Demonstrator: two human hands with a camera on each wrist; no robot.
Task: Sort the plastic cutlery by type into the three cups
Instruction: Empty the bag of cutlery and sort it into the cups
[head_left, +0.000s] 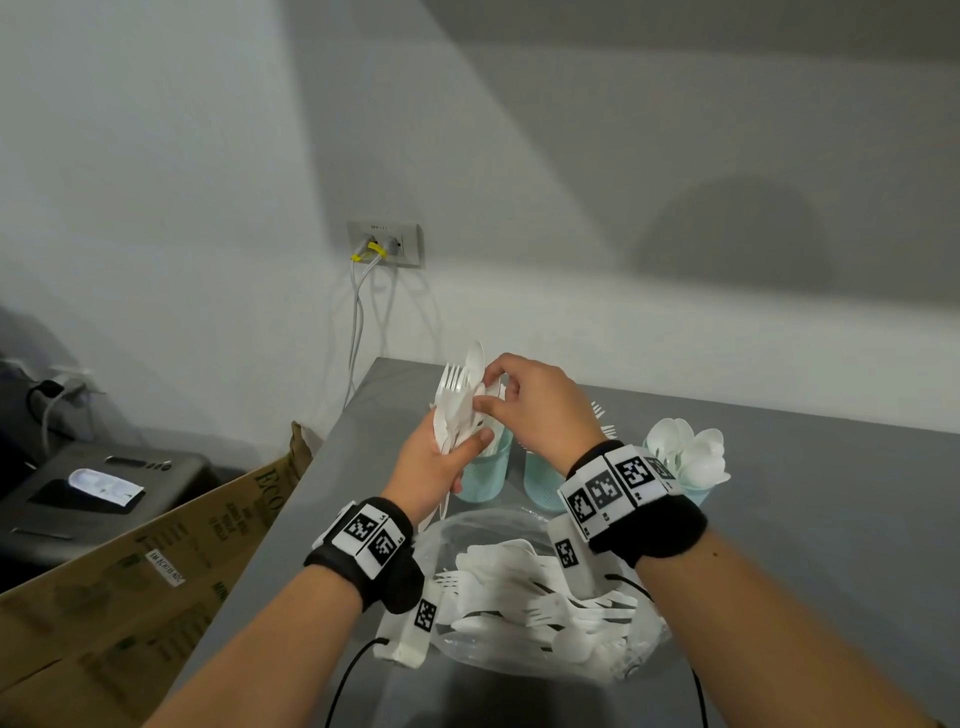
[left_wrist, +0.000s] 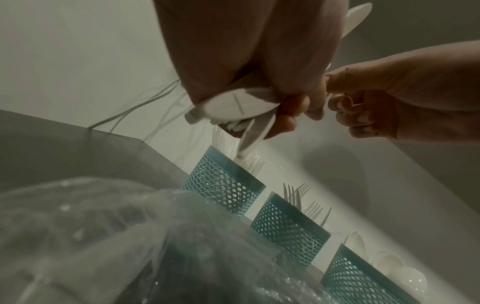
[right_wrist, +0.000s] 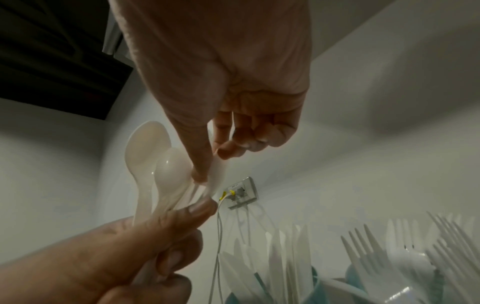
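Note:
My left hand (head_left: 441, 452) grips a bundle of white plastic cutlery (head_left: 458, 395), forks and spoons (right_wrist: 153, 156) fanned upward, above the left cup. My right hand (head_left: 487, 389) pinches one white piece (right_wrist: 218, 170) of that bundle between thumb and forefinger; its type is unclear. Three teal mesh cups stand in a row: the left cup (left_wrist: 223, 189) holds knives (right_wrist: 280, 257), the middle cup (left_wrist: 288, 226) forks (right_wrist: 389, 257), the right cup (head_left: 698, 493) spoons (head_left: 691, 452). A clear plastic bag (head_left: 519, 587) of loose cutlery lies below my wrists.
The grey table (head_left: 805, 519) ends at its left edge beside an open cardboard box (head_left: 182, 545). Cables hang from a wall outlet (head_left: 384, 244) behind the table corner. A dark device (head_left: 78, 488) sits low at the far left.

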